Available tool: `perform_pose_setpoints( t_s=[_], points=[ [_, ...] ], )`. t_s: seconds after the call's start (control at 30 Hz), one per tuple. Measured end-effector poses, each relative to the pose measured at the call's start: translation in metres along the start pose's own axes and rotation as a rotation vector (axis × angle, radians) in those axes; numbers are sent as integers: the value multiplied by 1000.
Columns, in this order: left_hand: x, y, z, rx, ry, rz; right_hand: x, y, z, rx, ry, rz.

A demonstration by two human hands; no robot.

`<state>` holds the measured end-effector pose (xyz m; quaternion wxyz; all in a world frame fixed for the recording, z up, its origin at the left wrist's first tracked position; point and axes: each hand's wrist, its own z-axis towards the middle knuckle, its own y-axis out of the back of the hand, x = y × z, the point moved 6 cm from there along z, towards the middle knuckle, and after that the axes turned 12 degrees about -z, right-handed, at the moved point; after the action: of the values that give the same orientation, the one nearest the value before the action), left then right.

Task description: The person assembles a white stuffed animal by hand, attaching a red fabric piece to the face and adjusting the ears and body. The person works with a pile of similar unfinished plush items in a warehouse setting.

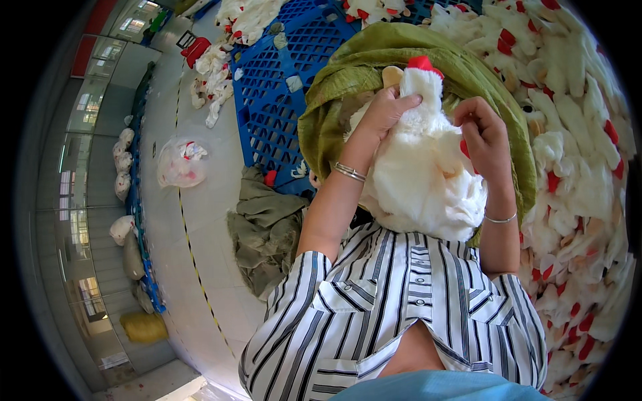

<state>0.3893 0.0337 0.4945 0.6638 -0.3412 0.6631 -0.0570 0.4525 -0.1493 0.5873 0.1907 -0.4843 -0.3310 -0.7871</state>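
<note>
A fluffy white plush toy skin (418, 177) lies over my lap and the mouth of a green woven sack (408, 43). It has a red tip at the far end and a tan ear-like flap beside it. My left hand (390, 110) pinches the plush near that end, thumb on top. To its right my right hand (483, 130) is raised over the plush's right side, fingers curled in toward the thumb. Whatever those fingers hold, if anything, is hidden. Small red patches show on the plush beneath this hand.
A large heap of white and red plush skins (575, 174) fills the right side. Blue plastic pallets (271, 110) stand ahead on the left. Nearby are a crumpled grey-green sack (264, 227) and a clear plastic bag (182, 162) on the pale floor. Stuffed bags line the left wall.
</note>
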Motion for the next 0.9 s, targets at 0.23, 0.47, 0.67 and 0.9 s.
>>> perform_pose_setpoints(
  t_s=[0.23, 0.47, 0.67, 0.9],
  points=[
    [-78, -83, -61, 163, -386, 566, 12, -12, 2, -40, -18, 168],
    [-95, -73, -93, 147, -366, 66, 9, -21, 3, 31, 67, 114],
    [-74, -63, -89, 166, -320, 381, 14, -23, -4, 94, 76, 85],
    [-75, -64, -99, 171, -583, 600, 10, -24, -5, 85, 121, -59]
  ],
)
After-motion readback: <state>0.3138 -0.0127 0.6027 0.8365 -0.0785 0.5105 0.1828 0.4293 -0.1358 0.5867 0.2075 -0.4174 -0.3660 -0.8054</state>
